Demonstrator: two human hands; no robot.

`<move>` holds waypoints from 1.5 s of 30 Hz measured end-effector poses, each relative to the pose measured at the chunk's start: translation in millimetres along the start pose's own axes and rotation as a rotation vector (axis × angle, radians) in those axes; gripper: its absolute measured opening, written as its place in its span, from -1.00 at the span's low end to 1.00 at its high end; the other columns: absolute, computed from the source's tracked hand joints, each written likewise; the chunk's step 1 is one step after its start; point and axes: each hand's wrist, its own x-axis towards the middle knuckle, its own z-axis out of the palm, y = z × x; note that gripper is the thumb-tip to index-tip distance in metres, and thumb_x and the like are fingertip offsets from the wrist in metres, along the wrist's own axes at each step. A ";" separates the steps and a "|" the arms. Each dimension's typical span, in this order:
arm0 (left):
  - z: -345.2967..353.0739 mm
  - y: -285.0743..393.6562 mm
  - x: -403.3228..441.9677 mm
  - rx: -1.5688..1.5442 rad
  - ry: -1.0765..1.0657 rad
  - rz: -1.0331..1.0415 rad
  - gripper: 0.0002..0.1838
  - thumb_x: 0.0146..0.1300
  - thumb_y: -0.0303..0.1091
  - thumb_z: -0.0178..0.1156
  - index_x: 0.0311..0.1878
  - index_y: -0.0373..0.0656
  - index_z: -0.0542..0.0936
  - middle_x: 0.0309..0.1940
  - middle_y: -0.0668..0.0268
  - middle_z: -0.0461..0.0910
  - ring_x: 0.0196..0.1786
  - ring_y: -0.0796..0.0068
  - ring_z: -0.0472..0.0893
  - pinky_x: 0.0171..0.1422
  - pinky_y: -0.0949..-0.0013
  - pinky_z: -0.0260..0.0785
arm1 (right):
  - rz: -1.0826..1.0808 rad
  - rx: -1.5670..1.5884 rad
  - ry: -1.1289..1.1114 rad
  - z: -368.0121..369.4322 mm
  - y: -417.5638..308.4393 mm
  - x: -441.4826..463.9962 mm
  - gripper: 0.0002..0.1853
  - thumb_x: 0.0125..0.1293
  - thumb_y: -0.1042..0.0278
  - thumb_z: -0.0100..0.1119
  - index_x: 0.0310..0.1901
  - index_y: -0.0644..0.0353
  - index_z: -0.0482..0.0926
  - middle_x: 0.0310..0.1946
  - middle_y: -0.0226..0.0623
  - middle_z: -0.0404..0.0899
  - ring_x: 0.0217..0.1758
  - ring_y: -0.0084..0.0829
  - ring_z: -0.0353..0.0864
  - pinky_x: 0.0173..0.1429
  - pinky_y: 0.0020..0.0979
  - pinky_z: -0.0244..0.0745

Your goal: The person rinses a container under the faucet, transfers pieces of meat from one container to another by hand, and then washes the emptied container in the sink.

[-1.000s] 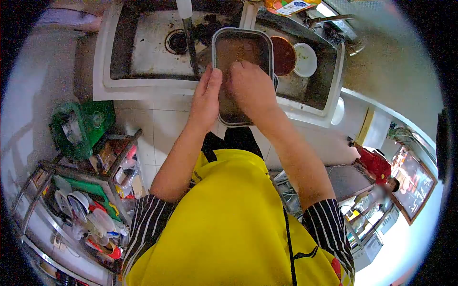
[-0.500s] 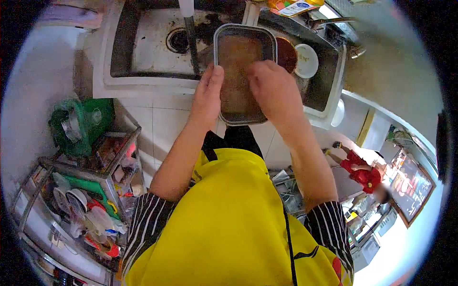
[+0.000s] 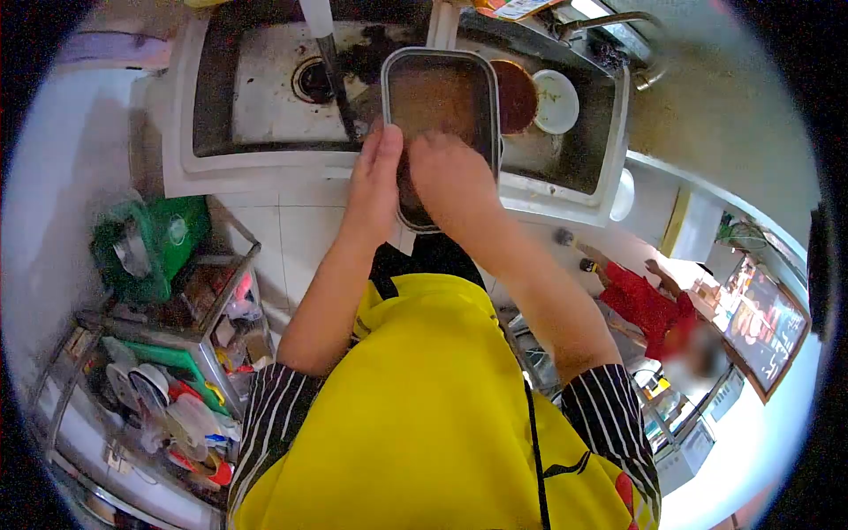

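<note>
A rectangular container with a pale grey rim point(image 3: 442, 53) and a brownish inside is held over the front edge of the double sink point(image 3: 265, 168). My left hand point(image 3: 378, 181) grips its left side, thumb along the rim. Inside the container, my right hand point(image 3: 455, 177) is closed with curled fingers, near the left wall. Whatever those fingers hold, if anything, is hidden. In the right basin are a reddish-brown round dish point(image 3: 517, 97) and a white bowl point(image 3: 556, 102) with bits stuck in it.
A faucet spout point(image 3: 327, 62) hangs over the stained left basin, near its drain point(image 3: 314, 81). A metal shelf point(image 3: 212, 318) with bags and a green crate point(image 3: 155, 238) stands on the left. On the right is a person in red point(image 3: 640, 305).
My right hand has moved left and slightly down inside the container, toward my left hand. The container has shifted a little left in view. The person in red has moved.
</note>
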 end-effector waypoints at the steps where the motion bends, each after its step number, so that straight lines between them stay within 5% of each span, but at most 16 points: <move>1: 0.9 3.1 -1.7 0.021 -0.004 0.013 -0.41 0.54 0.06 -0.02 0.35 -0.26 0.39 0.28 0.21 0.48 0.30 0.38 0.46 0.45 0.25 0.25 | -0.024 -0.033 -0.014 0.9 0.0 0.9 -0.87 0.22 0.45 0.14 -0.22 0.25 0.60 -0.26 -0.11 0.65 -0.17 -0.12 0.70 -0.08 -0.21 0.66; 4: -4.0 -5.1 1.6 0.011 0.000 0.002 -0.40 0.54 0.07 -0.02 0.35 -0.26 0.38 0.26 0.18 0.50 0.26 0.34 0.51 0.41 0.24 0.32 | 0.025 -0.010 0.037 -4.7 0.9 -4.7 -0.86 0.19 0.42 0.19 -0.22 0.22 0.59 -0.25 -0.13 0.65 -0.17 -0.14 0.69 -0.10 -0.21 0.65; 9: -16.4 -4.4 9.9 -0.098 -0.083 -0.039 -0.25 0.52 0.13 0.00 0.44 -0.39 0.28 0.34 0.19 0.42 0.34 0.42 0.40 0.46 0.37 0.20 | 0.167 0.560 0.239 -47.1 20.8 -33.7 -0.87 0.19 0.47 0.24 -0.22 0.21 0.55 -0.29 -0.21 0.62 -0.22 -0.20 0.68 -0.13 -0.27 0.61; 13: -20.2 2.4 9.5 -0.142 -0.069 -0.011 -0.38 0.53 0.11 -0.04 0.35 -0.25 0.37 0.24 0.11 0.54 0.20 0.19 0.62 0.26 0.06 0.53 | 0.273 0.789 0.476 -45.7 42.2 -56.0 -0.87 0.20 0.56 0.26 -0.22 0.23 0.55 -0.30 -0.23 0.63 -0.24 -0.33 0.66 -0.08 -0.36 0.57; 17: -40.2 1.0 13.2 -0.078 -0.013 -0.019 -0.37 0.53 0.10 -0.03 0.38 -0.26 0.34 0.26 0.14 0.51 0.24 0.24 0.57 0.32 0.13 0.46 | 0.303 0.732 0.448 -11.8 62.9 -66.2 -0.88 0.29 0.63 0.23 -0.18 0.25 0.53 -0.24 -0.36 0.62 -0.19 -0.60 0.58 -0.04 -0.52 0.53; 18: -42.0 6.6 10.5 -0.108 -0.015 -0.022 -0.36 0.53 0.08 -0.02 0.40 -0.28 0.32 0.28 0.17 0.48 0.27 0.30 0.52 0.35 0.18 0.41 | 0.370 0.716 0.422 3.0 64.9 -64.5 -0.82 0.21 0.56 0.28 -0.14 0.23 0.58 -0.21 -0.14 0.66 -0.19 -0.23 0.69 -0.03 -0.29 0.58; 22: -34.5 26.6 -1.2 -0.236 -0.052 -0.017 -0.38 0.54 0.06 -0.01 0.39 -0.28 0.32 0.28 0.20 0.47 0.27 0.32 0.51 0.37 0.17 0.40 | 0.222 0.343 0.097 48.5 78.3 -56.0 -0.74 0.23 0.53 0.18 -0.02 0.19 0.60 -0.10 0.00 0.65 -0.04 0.10 0.63 0.05 -0.02 0.56; 31: -38.9 17.0 -0.3 -0.158 -0.016 -0.006 -0.34 0.53 0.10 -0.01 0.41 -0.29 0.32 0.32 0.19 0.44 0.33 0.36 0.45 0.45 0.24 0.30 | 0.384 0.276 0.133 42.5 79.9 -50.9 -0.80 0.21 0.53 0.25 -0.12 0.15 0.66 -0.24 -0.11 0.68 -0.21 -0.07 0.68 -0.10 -0.18 0.58; 34: -44.0 9.2 4.8 -0.089 0.058 -0.041 -0.28 0.52 0.13 -0.01 0.45 -0.32 0.29 0.34 0.18 0.41 0.37 0.40 0.39 0.50 0.32 0.18 | 0.318 0.277 0.198 31.1 76.5 -48.2 -0.81 0.21 0.54 0.25 -0.13 0.13 0.67 -0.24 -0.17 0.67 -0.25 -0.13 0.68 -0.12 -0.22 0.59; 37: -32.4 20.9 -5.1 -0.175 0.012 -0.105 -0.39 0.54 0.10 -0.06 0.37 -0.23 0.37 0.26 0.17 0.52 0.24 0.25 0.58 0.33 0.10 0.45 | 0.271 0.346 0.325 -12.8 51.1 -46.5 -0.84 0.25 0.39 0.27 -0.13 0.08 0.64 -0.18 -0.16 0.64 -0.10 -0.07 0.66 -0.01 -0.09 0.58; 40: -38.4 8.9 2.9 -0.123 -0.050 -0.023 -0.19 0.50 0.16 0.01 0.48 -0.41 0.22 0.44 0.13 0.31 0.45 0.37 0.29 0.55 0.34 0.08 | 0.002 0.435 0.317 -35.9 22.8 -43.5 -0.83 0.23 0.38 0.23 -0.14 0.10 0.65 -0.21 -0.21 0.63 -0.11 -0.11 0.65 -0.02 -0.14 0.59; 42: -38.2 5.1 5.0 -0.110 -0.042 -0.020 -0.17 0.50 0.17 0.01 0.49 -0.42 0.21 0.45 0.12 0.29 0.47 0.36 0.27 0.56 0.33 0.05 | -0.199 0.243 0.199 -32.4 15.5 -34.0 -0.83 0.18 0.43 0.23 -0.18 0.13 0.65 -0.22 -0.26 0.63 -0.13 -0.20 0.66 -0.03 -0.22 0.59; 45: -25.3 15.3 -1.2 -0.167 -0.030 -0.043 -0.35 0.54 0.10 -0.07 0.38 -0.29 0.35 0.30 0.12 0.46 0.29 0.26 0.49 0.42 0.19 0.29 | -0.341 0.032 0.032 -25.9 3.2 -21.8 -0.89 0.11 0.39 0.19 -0.30 0.11 0.61 -0.30 -0.29 0.59 -0.12 -0.25 0.65 -0.04 -0.23 0.58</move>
